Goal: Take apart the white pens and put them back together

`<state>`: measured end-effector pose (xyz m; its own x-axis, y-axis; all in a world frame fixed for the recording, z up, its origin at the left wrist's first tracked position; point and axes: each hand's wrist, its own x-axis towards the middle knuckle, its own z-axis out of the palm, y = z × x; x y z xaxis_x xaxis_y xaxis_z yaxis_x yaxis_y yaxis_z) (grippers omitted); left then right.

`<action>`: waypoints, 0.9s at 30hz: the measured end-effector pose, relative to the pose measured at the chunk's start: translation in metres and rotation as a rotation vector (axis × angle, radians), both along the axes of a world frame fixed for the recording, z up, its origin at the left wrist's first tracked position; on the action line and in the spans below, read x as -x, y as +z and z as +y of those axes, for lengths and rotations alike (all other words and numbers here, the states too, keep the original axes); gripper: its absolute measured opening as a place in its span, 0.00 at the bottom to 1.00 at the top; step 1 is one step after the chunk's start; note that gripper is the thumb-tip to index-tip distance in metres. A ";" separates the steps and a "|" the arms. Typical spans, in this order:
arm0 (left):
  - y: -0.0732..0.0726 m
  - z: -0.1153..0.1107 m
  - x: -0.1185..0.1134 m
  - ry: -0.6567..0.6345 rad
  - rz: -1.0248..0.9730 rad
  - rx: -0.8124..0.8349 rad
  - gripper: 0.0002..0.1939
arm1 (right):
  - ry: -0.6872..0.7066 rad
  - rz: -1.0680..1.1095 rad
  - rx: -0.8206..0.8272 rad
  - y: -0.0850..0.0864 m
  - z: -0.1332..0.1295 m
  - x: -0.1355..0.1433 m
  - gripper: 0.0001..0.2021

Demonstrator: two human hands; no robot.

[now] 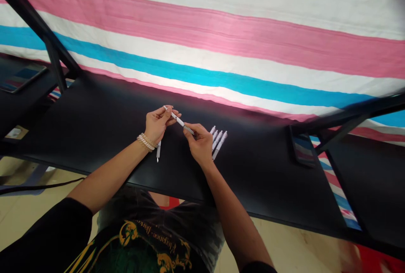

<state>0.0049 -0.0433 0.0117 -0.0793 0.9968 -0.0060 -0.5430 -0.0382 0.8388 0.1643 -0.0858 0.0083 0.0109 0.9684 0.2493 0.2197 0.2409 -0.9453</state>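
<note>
A white pen (pixel 177 119) is held slantwise above the black table (pixel 253 163) between both hands. My left hand (pixel 159 123), with a beaded bracelet at the wrist, pinches its upper left end. The fingers of my right hand (pixel 199 140) close on its lower right end. Another white pen (pixel 158 151) lies on the table beside my left wrist, its upper part hidden by that wrist. Several white pens (pixel 220 144) lie side by side just right of my right hand, which partly covers them.
A striped pink, white and blue cloth (pixel 221 36) hangs behind the table. Black metal supports (pixel 53 60) stand at left and right. A dark flat device (pixel 303 150) lies at the right, another (pixel 23 78) at the far left.
</note>
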 end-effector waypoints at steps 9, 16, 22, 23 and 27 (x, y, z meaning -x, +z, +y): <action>-0.002 0.003 0.001 0.061 -0.040 0.069 0.18 | -0.004 0.125 0.043 -0.003 -0.001 0.005 0.13; -0.005 0.004 0.001 0.075 -0.025 0.091 0.18 | -0.035 0.127 -0.030 -0.002 0.000 0.006 0.11; -0.004 0.003 0.000 0.071 -0.016 0.072 0.19 | -0.040 0.089 -0.067 -0.002 0.000 0.005 0.08; -0.004 0.003 0.000 0.071 -0.014 0.072 0.19 | -0.043 0.075 -0.100 -0.001 0.000 0.005 0.07; -0.004 0.002 0.000 0.075 0.000 0.072 0.19 | -0.048 0.123 0.035 -0.001 0.000 0.006 0.11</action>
<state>0.0052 -0.0409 0.0075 -0.1533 0.9852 -0.0769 -0.5408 -0.0185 0.8410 0.1581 -0.0857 0.0078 0.0855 0.9740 0.2097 0.1121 0.1997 -0.9734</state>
